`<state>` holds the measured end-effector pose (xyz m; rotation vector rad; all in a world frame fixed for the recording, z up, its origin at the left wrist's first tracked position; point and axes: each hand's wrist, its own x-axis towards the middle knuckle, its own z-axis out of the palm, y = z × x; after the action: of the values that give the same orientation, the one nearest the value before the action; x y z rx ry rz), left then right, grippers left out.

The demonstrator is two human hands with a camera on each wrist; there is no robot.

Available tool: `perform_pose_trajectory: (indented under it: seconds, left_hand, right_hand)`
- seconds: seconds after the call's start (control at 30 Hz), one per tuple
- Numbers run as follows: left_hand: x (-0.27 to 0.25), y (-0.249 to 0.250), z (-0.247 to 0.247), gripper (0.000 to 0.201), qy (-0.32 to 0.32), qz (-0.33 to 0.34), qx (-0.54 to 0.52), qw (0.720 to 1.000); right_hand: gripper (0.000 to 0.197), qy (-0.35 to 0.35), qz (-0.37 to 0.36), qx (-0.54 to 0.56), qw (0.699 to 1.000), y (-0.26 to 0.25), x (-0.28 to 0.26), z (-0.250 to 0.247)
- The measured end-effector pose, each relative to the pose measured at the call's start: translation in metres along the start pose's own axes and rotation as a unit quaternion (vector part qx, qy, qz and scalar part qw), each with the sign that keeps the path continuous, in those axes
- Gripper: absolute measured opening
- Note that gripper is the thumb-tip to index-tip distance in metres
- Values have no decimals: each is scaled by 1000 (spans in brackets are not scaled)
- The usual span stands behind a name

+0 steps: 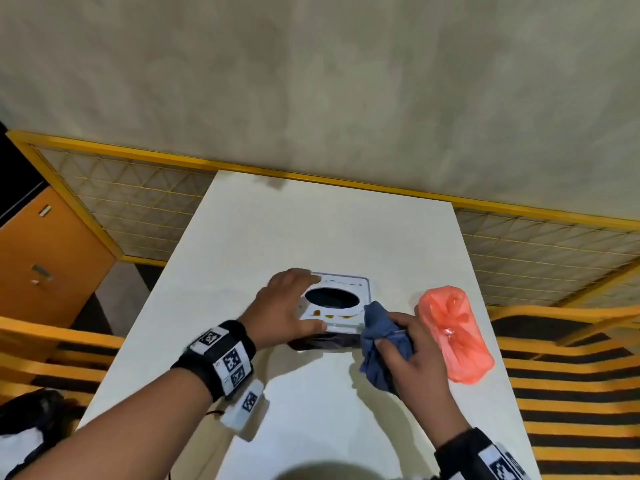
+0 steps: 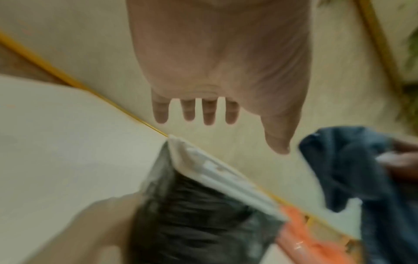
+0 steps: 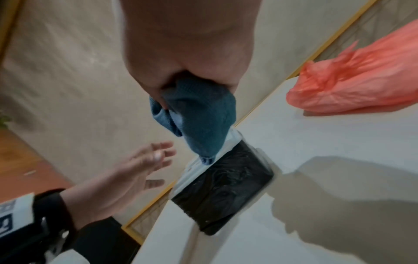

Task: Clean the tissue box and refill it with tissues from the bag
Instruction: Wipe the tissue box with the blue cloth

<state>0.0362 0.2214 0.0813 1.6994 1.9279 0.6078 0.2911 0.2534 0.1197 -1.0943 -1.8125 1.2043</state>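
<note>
The tissue box (image 1: 346, 320), with dark sides and a white lid with an oval opening, stands in the middle of the white table (image 1: 311, 220). Small orange stains (image 1: 325, 315) mark the lid's near edge. My left hand (image 1: 301, 303) is spread over the box's left side with straight fingers; the left wrist view shows the palm (image 2: 226, 71) above the lid (image 2: 217, 175). My right hand (image 1: 412, 344) grips a bunched blue cloth (image 1: 377, 327), whose tip touches the box's near right corner (image 3: 226, 187). A tied orange-pink plastic bag (image 1: 453, 334) lies right of the box.
A yellow-framed mesh partition (image 1: 138, 188) runs behind the table along a grey wall. An orange cabinet (image 1: 45, 254) stands at the left. Yellow-and-black striped seats (image 1: 571, 393) flank the table on both sides. Bare tabletop lies beyond and in front of the box.
</note>
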Motion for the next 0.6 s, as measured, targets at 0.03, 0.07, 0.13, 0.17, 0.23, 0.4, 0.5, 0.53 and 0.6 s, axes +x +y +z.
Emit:
perform_pose_trajectory:
  seconds: [0.03, 0.07, 0.13, 0.17, 0.23, 0.4, 0.5, 0.53, 0.6]
  left_hand:
    - [9, -11, 0, 103, -38, -13, 50, 998]
    - [18, -21, 1, 117, -79, -30, 84, 993]
    - [30, -33, 6, 130, -138, -42, 130, 981]
    - [33, -36, 9, 131, -151, -41, 138, 978]
    - [35, -39, 15, 131, -148, -34, 128, 980]
    - [30, -47, 30, 127, -94, -1, 72, 993]
    - [32, -53, 32, 133, -109, -11, 82, 991]
    - [33, -54, 32, 134, -113, -21, 87, 989]
    - [33, -53, 31, 134, -128, -34, 90, 987]
  right_hand:
    - [33, 4, -20, -32, 999, 4, 3, -1]
    - [25, 5, -44, -83, 996, 10, 8, -1]
    - [23, 2, -73, -169, 983, 21, 17, 5]
    - [28, -12, -85, -198, 977, 27, 20, 11]
    - [31, -49, -130, -249, 959, 31, 28, 33]
    - [23, -168, -200, -323, 910, 45, 42, 89]
    - [23, -179, -199, -360, 894, 54, 50, 89]
    - [22, -163, -198, -364, 895, 58, 53, 82]
    - [26, -128, -185, -369, 902, 69, 59, 61]
